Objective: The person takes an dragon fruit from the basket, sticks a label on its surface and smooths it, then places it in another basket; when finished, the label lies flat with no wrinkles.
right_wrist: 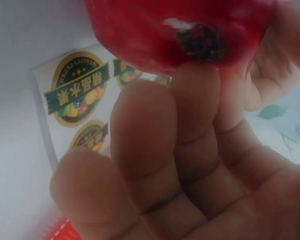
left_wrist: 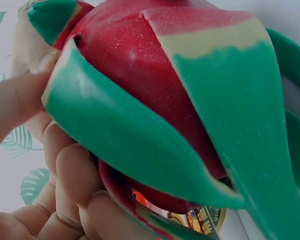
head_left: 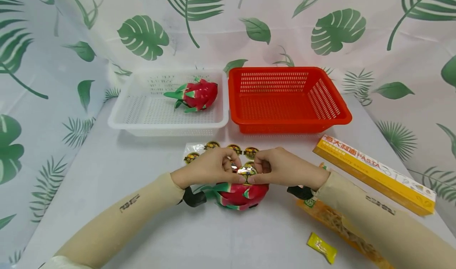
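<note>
A red dragon fruit (head_left: 239, 197) with green-tipped scales lies on the white table, close in front of the person. At its top, both hands hold a round, shiny black-and-gold fruit sticker (head_left: 247, 173). The left hand (head_left: 210, 167) pinches the sticker's left side between thumb and finger, and the right hand (head_left: 285, 167) pinches its right side. Behind the hands lies a sheet of fruit stickers (head_left: 194, 148), partly covered by them. The right wrist view shows the dark tip of the dragon fruit (right_wrist: 140, 35) above curled fingers; its green scales (left_wrist: 230, 100) fill the left wrist view.
A white basket (head_left: 171, 125) at the back left holds another dragon fruit (head_left: 201, 95). Beside it stands a red basket (head_left: 290, 127). To the right lie a yellow pasta box (head_left: 374, 174), an orange pasta packet (head_left: 329, 217) partly under the right forearm, and a small yellow wrapped packet (head_left: 322, 248).
</note>
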Demonstrator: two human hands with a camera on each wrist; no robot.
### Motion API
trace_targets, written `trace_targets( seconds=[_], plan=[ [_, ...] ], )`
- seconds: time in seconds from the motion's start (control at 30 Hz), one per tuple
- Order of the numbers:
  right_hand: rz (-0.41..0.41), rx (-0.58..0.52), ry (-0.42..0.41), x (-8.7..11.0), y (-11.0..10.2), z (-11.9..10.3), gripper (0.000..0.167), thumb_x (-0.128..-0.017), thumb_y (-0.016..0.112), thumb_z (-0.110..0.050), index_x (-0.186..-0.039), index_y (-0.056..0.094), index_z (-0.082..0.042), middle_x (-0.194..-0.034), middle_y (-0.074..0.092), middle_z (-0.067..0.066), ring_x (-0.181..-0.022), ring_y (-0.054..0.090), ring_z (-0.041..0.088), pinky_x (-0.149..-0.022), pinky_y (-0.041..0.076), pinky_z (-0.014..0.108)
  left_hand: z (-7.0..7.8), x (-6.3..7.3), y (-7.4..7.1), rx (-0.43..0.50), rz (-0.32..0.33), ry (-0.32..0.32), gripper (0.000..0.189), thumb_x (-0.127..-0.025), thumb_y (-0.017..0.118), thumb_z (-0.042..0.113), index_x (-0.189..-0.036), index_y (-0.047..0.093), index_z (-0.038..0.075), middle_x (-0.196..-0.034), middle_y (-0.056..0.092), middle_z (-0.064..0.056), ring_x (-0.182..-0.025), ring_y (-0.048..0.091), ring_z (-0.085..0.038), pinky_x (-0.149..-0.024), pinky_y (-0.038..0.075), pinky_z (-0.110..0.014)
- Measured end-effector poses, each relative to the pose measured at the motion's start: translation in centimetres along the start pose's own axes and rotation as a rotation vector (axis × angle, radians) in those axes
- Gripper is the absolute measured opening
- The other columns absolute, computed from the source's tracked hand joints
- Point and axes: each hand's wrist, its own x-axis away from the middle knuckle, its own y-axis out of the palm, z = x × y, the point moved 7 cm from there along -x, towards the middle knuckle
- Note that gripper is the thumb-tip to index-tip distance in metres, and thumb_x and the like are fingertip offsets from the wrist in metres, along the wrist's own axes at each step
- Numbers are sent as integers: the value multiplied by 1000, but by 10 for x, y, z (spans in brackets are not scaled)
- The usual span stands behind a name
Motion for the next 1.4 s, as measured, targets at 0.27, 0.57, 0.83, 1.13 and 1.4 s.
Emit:
trace_targets(
  seconds=[0.27, 0.57, 0.83, 1.13, 1.4],
  plan=[
    [-9, -17, -17, -3, -1, -2, 28, -95, 75, -33, -78, 59, -17, -64, 53, -7, -58, 48, 8, -53, 38, 22, 2, -2, 0, -66, 44, -24, 25, -91, 80, 32, -102, 67, 14, -59, 59, 4, -50, 50, -8, -53, 41, -22],
    [-26, -15, 44, -14, 9, 1, 34, -103, 61, -25, -70, 55, -17, -58, 44, -8, -53, 44, 8, -52, 35, 22, -1, -5, 2, -79, 73, -72, 22, -94, 77, 37, -100, 66, 19, -52, 49, 5, -44, 45, -10, -53, 42, -24],
    [-10, 2, 32, -15, 9, 2, 36, -102, 61, -21, -67, 54, -17, -58, 44, -9, -51, 43, 6, -50, 34, 21, 2, -4, 3, -35, 74, -61, 9, -99, 70, 25, -99, 68, 16, -55, 56, 3, -45, 48, -9, -46, 37, -22],
    [28, 9, 9, -3, 3, 4, 34, -101, 66, -23, -69, 58, -16, -58, 46, -9, -52, 42, 6, -51, 32, 21, -3, -1, 3, -63, 59, -57, 7, -101, 66, 22, -101, 67, 15, -60, 55, 4, -51, 47, -8, -52, 39, -21],
    [-15, -34, 36, 9, 3, 5, 30, -99, 70, -35, -79, 59, -16, -62, 49, -8, -57, 46, 7, -53, 36, 21, -10, 6, 0, -113, 51, -1, 25, -98, 71, 36, -115, 69, 17, -87, 67, 2, -73, 59, -10, -69, 51, -25]
  ],
)
